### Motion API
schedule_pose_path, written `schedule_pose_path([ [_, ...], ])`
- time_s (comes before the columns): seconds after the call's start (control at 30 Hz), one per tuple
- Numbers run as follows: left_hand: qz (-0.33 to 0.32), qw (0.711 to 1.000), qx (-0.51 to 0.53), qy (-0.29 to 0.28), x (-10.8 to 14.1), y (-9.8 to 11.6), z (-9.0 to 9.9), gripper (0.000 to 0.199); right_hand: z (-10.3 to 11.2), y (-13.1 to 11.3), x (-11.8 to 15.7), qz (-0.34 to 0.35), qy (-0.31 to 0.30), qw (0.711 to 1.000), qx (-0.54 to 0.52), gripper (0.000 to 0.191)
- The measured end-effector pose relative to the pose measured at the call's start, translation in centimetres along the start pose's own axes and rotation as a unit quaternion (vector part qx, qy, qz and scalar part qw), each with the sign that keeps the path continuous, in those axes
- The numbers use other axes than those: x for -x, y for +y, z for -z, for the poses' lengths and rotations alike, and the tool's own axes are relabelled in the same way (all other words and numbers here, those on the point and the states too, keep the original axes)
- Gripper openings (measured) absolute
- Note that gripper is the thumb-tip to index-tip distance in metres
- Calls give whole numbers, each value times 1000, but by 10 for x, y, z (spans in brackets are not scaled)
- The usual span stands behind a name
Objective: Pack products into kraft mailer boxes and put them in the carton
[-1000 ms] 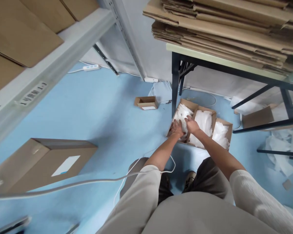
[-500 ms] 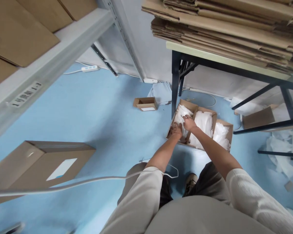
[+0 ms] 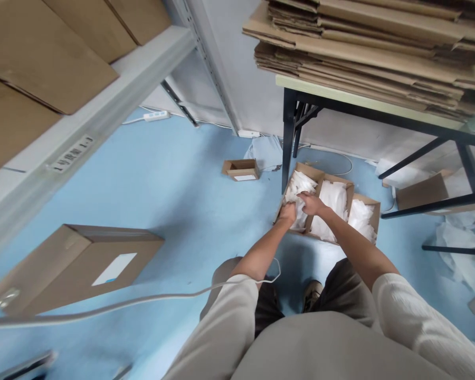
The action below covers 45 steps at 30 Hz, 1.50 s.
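Three open cardboard boxes stand side by side on the floor before me, full of thin white plastic bags. Both my hands are inside the leftmost box. My left hand is closed at its near left side, its fingers curled down among the white bags; what they grip is mostly hidden. My right hand bends over the same bags from the right, fingers closed on white plastic. The two hands are a short way apart.
A table with stacked flat cardboard rises just beyond the boxes. Left are a shelf, a large carton and a small open box. A white cable crosses in front of my left arm.
My left hand's fingers have curled in at the box's left side. My right hand has shifted slightly nearer to me. The whole view has swung a little.
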<state>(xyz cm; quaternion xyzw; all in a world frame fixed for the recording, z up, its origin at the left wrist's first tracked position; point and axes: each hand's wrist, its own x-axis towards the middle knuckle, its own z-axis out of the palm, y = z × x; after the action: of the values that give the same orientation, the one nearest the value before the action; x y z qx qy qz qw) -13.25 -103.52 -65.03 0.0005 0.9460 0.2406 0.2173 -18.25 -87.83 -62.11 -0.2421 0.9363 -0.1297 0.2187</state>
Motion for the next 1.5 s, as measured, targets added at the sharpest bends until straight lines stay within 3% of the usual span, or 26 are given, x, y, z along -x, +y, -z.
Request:
schedule_pose_path([
  [0.1,-3,1000,-9,15,11,3,17,45,2,-2,4,34,-13,999,2,84],
  [0.2,-21,999,2,42,21,9,35,50,4,-7,7,53,5,999,-6,73],
  [0.37,-39,997,18,69,29,17,55,55,9,-15,13,39,50,998,-18,75],
  [0.5,-71,994,28,76,33,19,64,57,12,-18,13,55,78,994,-44,80],
  [0.9,-84,990,26,110,42,25,84,51,20,-26,7,37,153,984,-79,54],
  [1.27,-124,981,51,139,36,42,117,51,62,-23,9,49,199,973,-106,51],
  [1.5,-109,987,48,110,70,75,161,48,97,-41,40,50,215,964,-150,50],
])
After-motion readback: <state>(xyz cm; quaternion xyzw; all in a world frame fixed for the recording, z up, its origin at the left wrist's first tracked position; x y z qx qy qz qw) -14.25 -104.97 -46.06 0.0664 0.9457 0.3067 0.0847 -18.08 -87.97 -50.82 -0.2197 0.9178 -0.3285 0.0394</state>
